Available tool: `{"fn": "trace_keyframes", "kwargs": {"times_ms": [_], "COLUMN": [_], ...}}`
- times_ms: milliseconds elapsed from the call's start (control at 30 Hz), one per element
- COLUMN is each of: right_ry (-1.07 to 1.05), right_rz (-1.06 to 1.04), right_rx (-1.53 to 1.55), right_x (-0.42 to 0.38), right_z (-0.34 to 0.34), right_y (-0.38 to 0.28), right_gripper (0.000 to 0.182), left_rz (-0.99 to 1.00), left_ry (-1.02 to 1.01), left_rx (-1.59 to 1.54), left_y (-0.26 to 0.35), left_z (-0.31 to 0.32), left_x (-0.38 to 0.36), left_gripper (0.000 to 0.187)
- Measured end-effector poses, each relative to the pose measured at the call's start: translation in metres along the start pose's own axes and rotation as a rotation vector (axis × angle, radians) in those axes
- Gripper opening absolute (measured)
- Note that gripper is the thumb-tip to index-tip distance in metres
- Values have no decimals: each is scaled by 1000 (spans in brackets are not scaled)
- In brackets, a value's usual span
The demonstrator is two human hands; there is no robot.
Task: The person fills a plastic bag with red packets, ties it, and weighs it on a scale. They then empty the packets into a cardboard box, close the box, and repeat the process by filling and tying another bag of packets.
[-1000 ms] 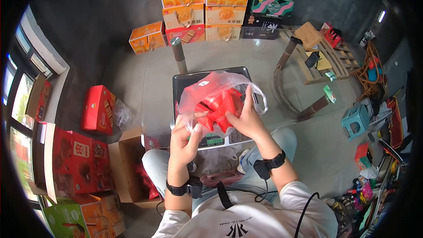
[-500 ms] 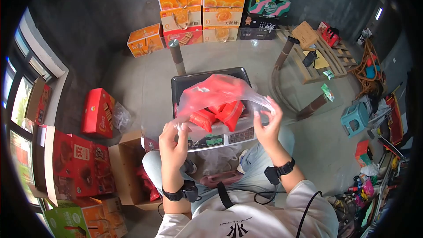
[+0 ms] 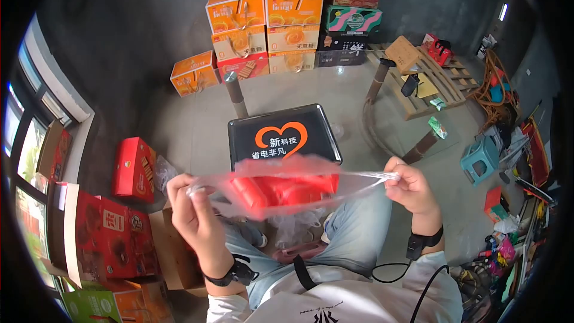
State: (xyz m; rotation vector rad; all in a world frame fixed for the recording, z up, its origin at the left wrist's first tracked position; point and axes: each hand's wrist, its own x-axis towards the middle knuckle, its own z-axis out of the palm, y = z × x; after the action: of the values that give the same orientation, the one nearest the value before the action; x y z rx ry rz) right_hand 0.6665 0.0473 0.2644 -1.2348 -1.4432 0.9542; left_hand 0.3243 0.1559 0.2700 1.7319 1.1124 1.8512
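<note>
A clear plastic bag (image 3: 356, 180) is stretched wide between my two hands, its mouth pulled into a long, flat shape. Inside lie several red packets (image 3: 287, 192), blurred by motion. My left hand (image 3: 194, 212) pinches the bag's left corner. At the opposite corner my right hand (image 3: 414, 190) grips the gathered, twisted film. Just beyond the bag sits the black tray of a scale (image 3: 248, 128), printed with an orange heart and white characters. The scale's display and keys are hidden behind the bag.
The scale stands on a glass table with brown legs (image 3: 237, 96). Stacked gift boxes (image 3: 293, 39) line the back wall. A wooden pallet (image 3: 430, 96) and a blue stool (image 3: 479, 158) are on the right. An open carton (image 3: 164, 239) and red boxes (image 3: 134, 167) stand left.
Both hands have moved apart and pulled the bag's mouth wide. The bag of red packets has come off the scale toward me, uncovering the tray's printed surface.
</note>
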Motion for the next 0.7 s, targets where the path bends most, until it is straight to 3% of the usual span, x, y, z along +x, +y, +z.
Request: {"fn": "trace_keyframes", "kwargs": {"times_ms": [33,100,167,200,233,367,433,633,700], "right_ry": [-21,-67,131,107,110,41,-13,230,295], "right_rz": [-178,-234,-14,37,31,-5,-376,-559,-736], "right_rx": [210,305,425,454,455,595,410,250,-97], "right_x": [1,5,12,17,17,28,37,70,85], "right_z": [-3,-5,7,5,5,15,19,58,69], "right_y": [-3,2,-2,7,10,-16,-39,-37,-15], "right_gripper": [19,12,11,16,16,28,33,11,13], "left_rz": [0,-43,-45,-186,-146,-29,-21,-93,-32], "left_ry": [5,-20,-129,-177,-183,71,175,-43,-82], "left_rx": [-26,-66,3,26,35,67,65,-489,-410], "left_y": [7,15,9,5,-1,4,21,20,5], "left_z": [-3,-5,-6,-5,-1,1,4,39,51], "left_x": [2,3,4,5,6,6,13,32,21], "left_gripper": [27,25,21,19,21,23,24,20,17]}}
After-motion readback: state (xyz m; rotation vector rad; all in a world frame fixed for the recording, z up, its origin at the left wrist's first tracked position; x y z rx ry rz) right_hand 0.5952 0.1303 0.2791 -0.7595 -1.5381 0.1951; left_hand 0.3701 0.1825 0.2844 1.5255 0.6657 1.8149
